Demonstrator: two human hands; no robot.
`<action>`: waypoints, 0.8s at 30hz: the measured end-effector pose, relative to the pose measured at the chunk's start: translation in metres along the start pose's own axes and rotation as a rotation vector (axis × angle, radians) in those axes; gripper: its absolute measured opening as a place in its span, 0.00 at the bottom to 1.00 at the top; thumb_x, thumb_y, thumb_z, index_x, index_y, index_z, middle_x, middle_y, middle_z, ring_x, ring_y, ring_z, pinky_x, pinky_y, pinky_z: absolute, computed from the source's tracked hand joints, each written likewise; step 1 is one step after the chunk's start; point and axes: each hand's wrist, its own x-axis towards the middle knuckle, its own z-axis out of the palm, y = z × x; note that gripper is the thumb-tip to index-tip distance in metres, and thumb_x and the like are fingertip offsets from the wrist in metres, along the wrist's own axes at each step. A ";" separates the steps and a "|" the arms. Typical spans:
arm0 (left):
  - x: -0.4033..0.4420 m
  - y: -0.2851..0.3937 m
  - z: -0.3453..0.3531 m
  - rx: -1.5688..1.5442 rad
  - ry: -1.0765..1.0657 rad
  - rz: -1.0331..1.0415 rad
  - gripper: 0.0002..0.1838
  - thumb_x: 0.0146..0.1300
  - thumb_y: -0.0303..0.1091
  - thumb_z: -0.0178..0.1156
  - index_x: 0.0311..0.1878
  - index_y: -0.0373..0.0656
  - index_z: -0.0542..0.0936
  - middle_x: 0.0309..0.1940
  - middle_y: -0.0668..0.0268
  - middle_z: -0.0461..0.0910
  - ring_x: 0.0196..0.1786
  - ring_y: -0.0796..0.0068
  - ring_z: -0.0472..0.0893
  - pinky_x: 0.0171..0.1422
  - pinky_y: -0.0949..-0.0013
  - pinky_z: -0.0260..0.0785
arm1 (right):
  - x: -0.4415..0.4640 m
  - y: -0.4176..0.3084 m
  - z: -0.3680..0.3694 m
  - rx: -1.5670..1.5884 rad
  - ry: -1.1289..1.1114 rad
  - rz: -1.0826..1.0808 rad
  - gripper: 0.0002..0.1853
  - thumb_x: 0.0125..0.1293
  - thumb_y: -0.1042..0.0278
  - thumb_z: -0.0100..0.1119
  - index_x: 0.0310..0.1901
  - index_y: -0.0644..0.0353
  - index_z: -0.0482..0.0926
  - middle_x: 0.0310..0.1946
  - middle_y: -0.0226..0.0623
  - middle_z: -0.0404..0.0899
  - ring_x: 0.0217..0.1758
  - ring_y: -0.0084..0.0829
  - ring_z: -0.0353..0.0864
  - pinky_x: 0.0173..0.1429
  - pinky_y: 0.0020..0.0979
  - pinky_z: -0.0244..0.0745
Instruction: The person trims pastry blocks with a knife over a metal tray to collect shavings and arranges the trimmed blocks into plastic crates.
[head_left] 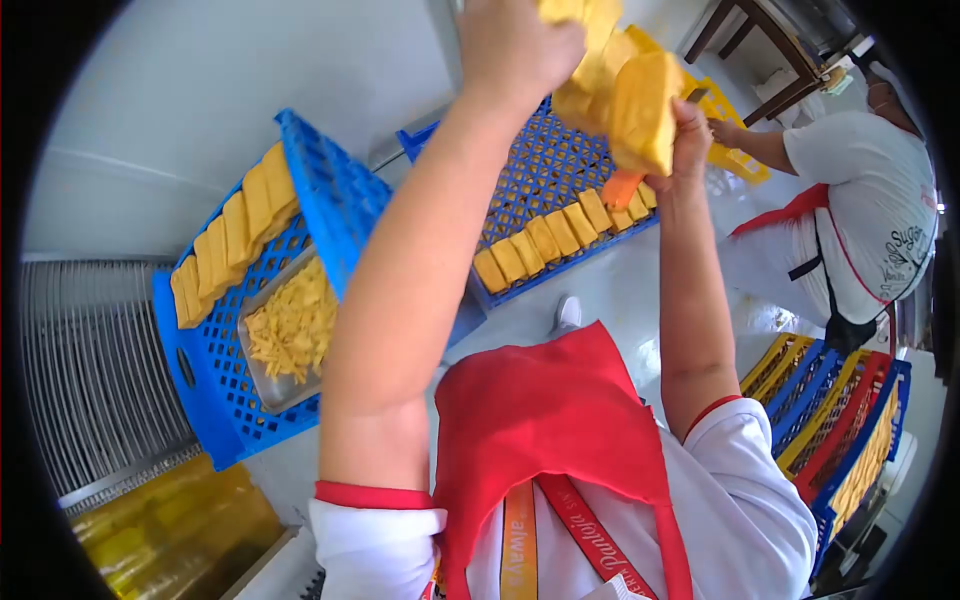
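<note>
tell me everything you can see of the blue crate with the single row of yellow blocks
The blue crate looks like plastic, with a lattice floor and raised rim. It lies open-side up, slanting across the picture. The row of yellow blocks lines its near side, resting on the floor lattice. Held blocks hide its right part; what supports it is unclear.

Blocks point(236, 230) lie beside a tray point(273, 393) in the left crate point(203, 393).
</note>
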 end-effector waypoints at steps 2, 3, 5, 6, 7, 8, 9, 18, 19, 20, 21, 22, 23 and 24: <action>-0.011 -0.037 0.054 0.087 0.166 0.136 0.28 0.46 0.33 0.64 0.54 0.37 0.75 0.50 0.46 0.77 0.55 0.42 0.74 0.64 0.50 0.66 | 0.005 0.002 -0.027 -0.050 0.179 0.056 0.32 0.57 0.57 0.57 0.61 0.68 0.72 0.54 0.50 0.81 0.54 0.47 0.83 0.62 0.48 0.77; -0.019 -0.056 0.068 0.094 0.132 0.052 0.32 0.47 0.33 0.66 0.60 0.40 0.73 0.53 0.45 0.76 0.61 0.44 0.72 0.68 0.55 0.66 | 0.012 0.008 -0.048 -0.062 0.161 0.130 0.32 0.57 0.57 0.57 0.61 0.69 0.72 0.54 0.50 0.81 0.54 0.48 0.83 0.63 0.49 0.77; -0.042 -0.098 0.092 0.072 0.104 -0.134 0.32 0.48 0.32 0.65 0.60 0.37 0.73 0.56 0.44 0.74 0.61 0.45 0.73 0.68 0.54 0.66 | 0.020 0.027 -0.076 -0.003 0.149 0.308 0.31 0.58 0.58 0.58 0.61 0.68 0.72 0.54 0.49 0.81 0.54 0.47 0.83 0.62 0.49 0.77; -0.059 -0.126 0.101 0.051 0.130 -0.208 0.31 0.48 0.31 0.65 0.59 0.37 0.73 0.54 0.46 0.75 0.61 0.46 0.73 0.68 0.55 0.64 | 0.024 0.046 -0.091 -0.058 0.206 0.329 0.30 0.58 0.58 0.59 0.60 0.66 0.73 0.53 0.48 0.81 0.54 0.45 0.83 0.61 0.47 0.78; -0.078 -0.152 0.111 0.030 0.158 -0.286 0.30 0.48 0.29 0.64 0.58 0.37 0.73 0.52 0.48 0.75 0.60 0.48 0.72 0.69 0.55 0.63 | 0.026 0.063 -0.104 -0.098 0.241 0.357 0.28 0.58 0.58 0.61 0.57 0.65 0.74 0.50 0.44 0.82 0.52 0.43 0.84 0.59 0.46 0.79; -0.099 -0.183 0.121 -0.037 0.148 -0.373 0.30 0.48 0.29 0.64 0.59 0.37 0.73 0.54 0.47 0.74 0.61 0.47 0.72 0.69 0.55 0.63 | 0.030 0.083 -0.116 -0.121 0.290 0.378 0.25 0.58 0.58 0.61 0.54 0.63 0.76 0.48 0.42 0.82 0.51 0.41 0.84 0.59 0.44 0.79; -0.121 -0.213 0.132 -0.096 0.147 -0.468 0.31 0.49 0.28 0.64 0.60 0.37 0.72 0.55 0.47 0.72 0.61 0.47 0.72 0.69 0.56 0.64 | 0.034 0.101 -0.134 -0.111 0.334 0.466 0.22 0.58 0.59 0.61 0.52 0.61 0.77 0.45 0.40 0.83 0.47 0.39 0.85 0.55 0.41 0.81; -0.253 -0.398 0.190 -0.249 0.295 -0.891 0.32 0.53 0.25 0.63 0.64 0.37 0.67 0.58 0.52 0.67 0.60 0.57 0.72 0.67 0.62 0.65 | 0.100 0.267 -0.263 -0.376 0.372 0.764 0.10 0.55 0.58 0.64 0.35 0.52 0.77 0.23 0.25 0.75 0.17 0.19 0.70 0.18 0.25 0.61; -0.261 -0.411 0.193 -0.234 0.298 -0.912 0.32 0.53 0.25 0.63 0.64 0.37 0.67 0.58 0.52 0.67 0.60 0.57 0.72 0.67 0.62 0.65 | 0.108 0.282 -0.270 -0.429 0.357 0.774 0.11 0.55 0.58 0.64 0.35 0.52 0.77 0.23 0.26 0.75 0.16 0.20 0.69 0.18 0.25 0.60; -0.264 -0.423 0.195 -0.257 0.302 -0.934 0.33 0.53 0.26 0.63 0.64 0.37 0.66 0.60 0.51 0.67 0.61 0.58 0.72 0.67 0.62 0.65 | 0.115 0.296 -0.275 -0.482 0.342 0.782 0.11 0.55 0.58 0.64 0.35 0.52 0.77 0.23 0.26 0.75 0.15 0.20 0.68 0.18 0.25 0.59; -0.267 -0.433 0.196 -0.278 0.308 -0.954 0.33 0.54 0.26 0.62 0.65 0.36 0.65 0.62 0.51 0.66 0.63 0.58 0.71 0.67 0.63 0.64 | 0.121 0.309 -0.281 -0.471 0.322 0.781 0.11 0.54 0.57 0.64 0.35 0.52 0.78 0.23 0.27 0.75 0.15 0.20 0.68 0.17 0.24 0.58; -0.270 -0.444 0.195 -0.268 0.312 -0.969 0.33 0.54 0.26 0.62 0.65 0.36 0.65 0.62 0.51 0.66 0.63 0.58 0.71 0.67 0.63 0.64 | 0.124 0.322 -0.290 -0.468 0.321 0.799 0.11 0.54 0.57 0.64 0.35 0.52 0.78 0.23 0.27 0.75 0.15 0.20 0.68 0.17 0.24 0.58; -0.274 -0.453 0.194 -0.287 0.223 -1.048 0.34 0.56 0.27 0.61 0.67 0.35 0.63 0.67 0.48 0.63 0.66 0.57 0.70 0.69 0.63 0.64 | 0.127 0.330 -0.300 -0.490 0.287 0.853 0.14 0.55 0.57 0.64 0.39 0.54 0.78 0.27 0.29 0.78 0.22 0.23 0.74 0.23 0.25 0.67; -0.276 -0.461 0.194 -0.311 0.133 -1.124 0.36 0.57 0.28 0.60 0.69 0.35 0.61 0.71 0.45 0.59 0.69 0.55 0.69 0.70 0.62 0.63 | 0.129 0.339 -0.308 -0.514 0.253 0.904 0.17 0.56 0.56 0.63 0.44 0.55 0.78 0.32 0.31 0.80 0.28 0.26 0.81 0.29 0.26 0.76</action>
